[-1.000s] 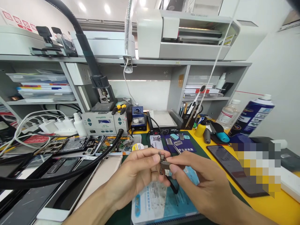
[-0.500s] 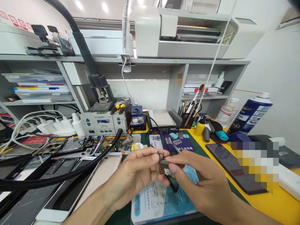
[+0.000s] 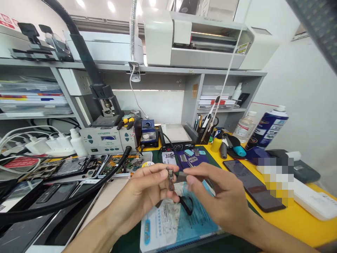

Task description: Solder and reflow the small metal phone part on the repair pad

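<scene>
cluttered bench: hands (image 3: pixel 181 191) pinch small part (image 3: pixel 170 177); pen cup (image 3: pixel 201 135) holds tools.

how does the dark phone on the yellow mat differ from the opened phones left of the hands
The dark phone on the yellow mat is closed, showing only an unlit black screen; the opened phones show circuit boards and parts inside. The dark phone lies alone to the right of the right hand; the opened phones lie side by side beyond the left hand, crossed by a black hose. Both lie flat on the bench.
</scene>
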Motion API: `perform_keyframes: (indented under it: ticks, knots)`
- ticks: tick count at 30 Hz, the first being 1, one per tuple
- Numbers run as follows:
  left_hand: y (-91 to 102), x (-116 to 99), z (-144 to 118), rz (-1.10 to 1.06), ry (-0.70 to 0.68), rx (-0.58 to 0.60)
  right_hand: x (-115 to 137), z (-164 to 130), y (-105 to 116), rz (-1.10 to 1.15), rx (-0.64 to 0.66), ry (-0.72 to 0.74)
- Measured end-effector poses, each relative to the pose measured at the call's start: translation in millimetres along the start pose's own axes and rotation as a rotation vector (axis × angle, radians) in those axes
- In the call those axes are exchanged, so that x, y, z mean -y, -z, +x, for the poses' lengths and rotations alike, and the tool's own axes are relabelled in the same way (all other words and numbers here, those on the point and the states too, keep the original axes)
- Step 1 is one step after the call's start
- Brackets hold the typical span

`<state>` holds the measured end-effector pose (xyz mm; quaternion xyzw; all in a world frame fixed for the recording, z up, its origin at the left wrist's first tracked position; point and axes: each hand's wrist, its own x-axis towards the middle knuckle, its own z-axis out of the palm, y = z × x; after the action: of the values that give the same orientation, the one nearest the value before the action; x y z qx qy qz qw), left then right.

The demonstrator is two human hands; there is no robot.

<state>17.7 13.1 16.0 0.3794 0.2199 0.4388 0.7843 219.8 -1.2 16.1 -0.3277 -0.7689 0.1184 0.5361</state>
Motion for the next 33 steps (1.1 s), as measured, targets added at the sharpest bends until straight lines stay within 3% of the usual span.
perform_keyframes:
  ticks: [5, 10, 20, 27, 33]
  knots:
    - [6.2, -9, 3, 0.052, -0.047, -0.056, -22, 17, 8, -0.013, -0.126, -0.290]
    - [10.1, -17, 4, 0.170, -0.109, -0.143, -53, 32, 22, -0.142, 0.014, -0.452]
    - [10.2, -18, 2, 0.801, -0.260, -0.305, -99, 31, 26, -0.474, 0.355, -0.473]
    - [4.7, 0, 1, 1.139, -0.298, -0.246, -106, 26, 23, -0.564, 0.434, -0.451]
    - [12.6, 2, 6, 1.290, -0.371, -0.246, -106, 27, 25, -0.657, 0.416, -0.487]
